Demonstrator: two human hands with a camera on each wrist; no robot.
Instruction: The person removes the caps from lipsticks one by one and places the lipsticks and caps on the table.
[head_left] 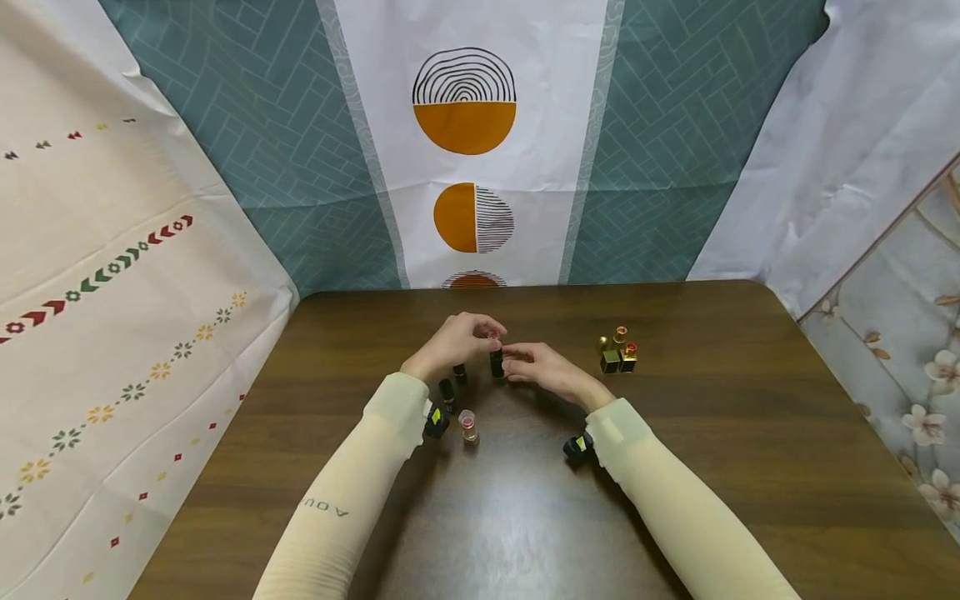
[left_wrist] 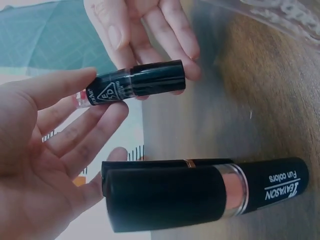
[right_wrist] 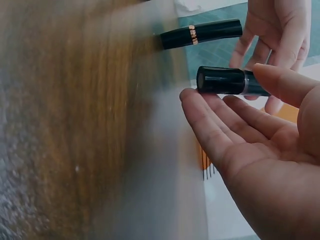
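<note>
My left hand pinches the upper end of a small black lipstick tube between thumb and fingers. White print and a clear, reddish end show on it in the left wrist view. My right hand is beside the tube, its fingers loosely extended behind and under it; in the right wrist view its thumb overlaps the tube. Near my left wrist stand a black lipstick with a silver band and white lettering and a black one with a gold band. A clear-topped pinkish lipstick stands closer to me.
A cluster of gold lipsticks, some with red tops and square dark-ended cases, sits right of my right hand. The brown wooden table ends at a patterned cloth backdrop.
</note>
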